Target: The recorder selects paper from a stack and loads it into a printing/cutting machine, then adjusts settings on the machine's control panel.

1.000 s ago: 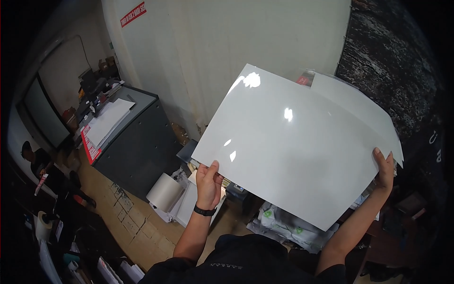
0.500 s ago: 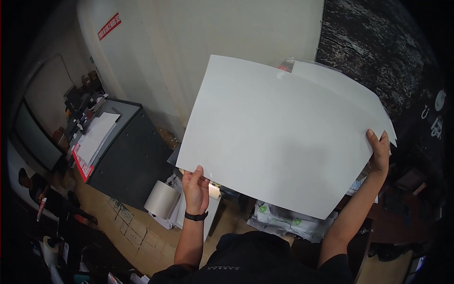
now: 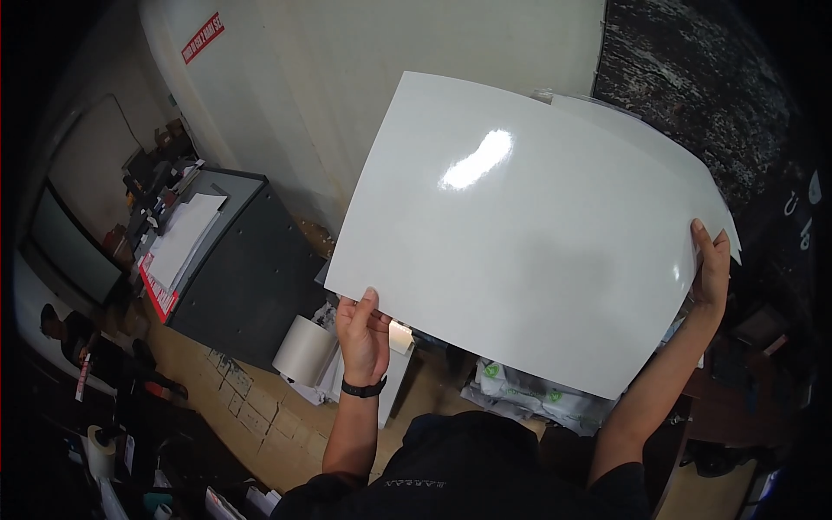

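A large glossy white sheet (image 3: 503,251) spans the middle of the view, bowed, with a bright glare patch on its upper part. My left hand (image 3: 364,334), with a black band at the wrist, pinches its near left edge, thumb on top. At the right edge my right hand (image 3: 712,269) grips it, thumb on top and fingers underneath. Behind its far right side another white sheet (image 3: 624,121) shows; whether it is separate or part of the same stack I cannot tell. The surface under the sheet is mostly hidden.
To the left stands a dark grey cabinet (image 3: 251,277) with papers (image 3: 186,230) on top. A large pale roll (image 3: 305,351) sits beside it. Plastic-wrapped packages (image 3: 537,394) lie below the sheet. Another person (image 3: 82,347) is at the far left. A pale wall (image 3: 433,39) rises behind.
The sheet has tilted and shifted slightly away and to the right, and glare now shows on it. Both hands moved with it and keep their hold.
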Demonstrator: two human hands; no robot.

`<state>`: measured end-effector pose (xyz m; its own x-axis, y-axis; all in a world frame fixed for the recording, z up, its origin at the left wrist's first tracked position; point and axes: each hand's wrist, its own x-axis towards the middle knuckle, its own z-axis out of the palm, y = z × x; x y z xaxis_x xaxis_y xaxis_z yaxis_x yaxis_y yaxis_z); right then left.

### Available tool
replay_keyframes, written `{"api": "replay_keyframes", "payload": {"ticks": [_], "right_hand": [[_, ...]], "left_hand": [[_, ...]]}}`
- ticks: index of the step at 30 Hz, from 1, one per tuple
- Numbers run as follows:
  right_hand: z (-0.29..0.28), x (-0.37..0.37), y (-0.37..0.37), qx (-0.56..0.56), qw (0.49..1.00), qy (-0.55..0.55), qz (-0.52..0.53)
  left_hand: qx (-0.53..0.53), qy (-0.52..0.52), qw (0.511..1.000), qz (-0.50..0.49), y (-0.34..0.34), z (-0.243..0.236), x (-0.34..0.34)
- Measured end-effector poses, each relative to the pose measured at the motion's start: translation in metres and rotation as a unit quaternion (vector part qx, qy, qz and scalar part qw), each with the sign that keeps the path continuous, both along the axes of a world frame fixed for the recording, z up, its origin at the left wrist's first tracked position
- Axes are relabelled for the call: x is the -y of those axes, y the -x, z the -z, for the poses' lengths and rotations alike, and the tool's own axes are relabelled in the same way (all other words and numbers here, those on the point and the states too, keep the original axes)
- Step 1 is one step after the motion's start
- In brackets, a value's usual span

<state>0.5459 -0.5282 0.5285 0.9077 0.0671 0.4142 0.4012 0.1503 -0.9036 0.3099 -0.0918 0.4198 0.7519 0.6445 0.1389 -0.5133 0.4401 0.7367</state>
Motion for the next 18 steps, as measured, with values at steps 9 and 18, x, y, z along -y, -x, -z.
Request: {"api": "replay_keyframes", "payload": {"ticks": [9, 18], "right_hand": [[-0.002, -0.003, 0.000, 0.003, 0.999, 0.001, 0.039], [0.001, -0.002, -0.003, 0.017, 0.999, -0.039, 0.030]], "left_hand": [[-0.002, -0.021, 1.000, -0.011, 0.004, -0.016, 0.001], [-0.008, -0.050, 0.998, -0.045, 0.006, 0.000, -0.030]]}}
